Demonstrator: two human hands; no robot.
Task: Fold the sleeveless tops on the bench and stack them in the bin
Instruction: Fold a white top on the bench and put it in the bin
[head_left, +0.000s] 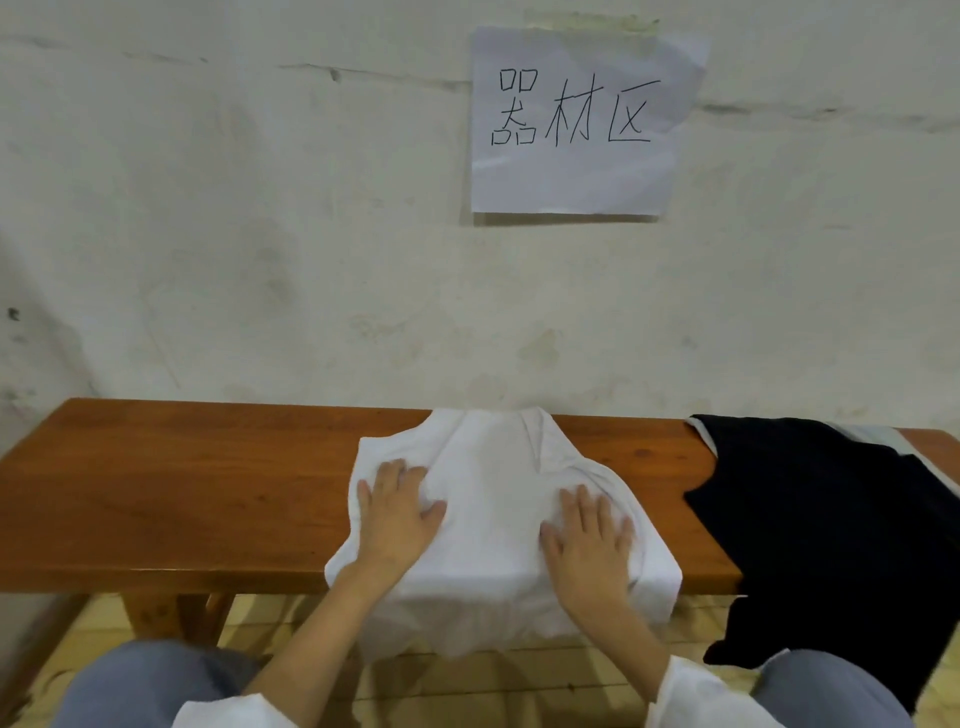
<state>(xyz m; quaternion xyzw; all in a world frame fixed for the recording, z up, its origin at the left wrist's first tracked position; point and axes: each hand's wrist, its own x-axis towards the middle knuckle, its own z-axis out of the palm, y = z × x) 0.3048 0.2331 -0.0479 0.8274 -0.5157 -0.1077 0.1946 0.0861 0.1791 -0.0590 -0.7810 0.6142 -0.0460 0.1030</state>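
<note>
A white sleeveless top (493, 478) lies spread across the middle of the wooden bench (182, 493), its lower part hanging over the front edge. My left hand (397, 512) lies flat on its left side with fingers straight. My right hand (589, 545) presses flat on its right side, fingers spread. A black sleeveless top (831, 530) is draped over the bench's right end and hangs down past the front edge. No bin is in view.
A stained white wall rises right behind the bench, with a paper sign (576, 119) taped to it. A pale garment edge (878, 436) shows under the black top. My knees (150, 686) are close to the bench front, over a light wooden floor.
</note>
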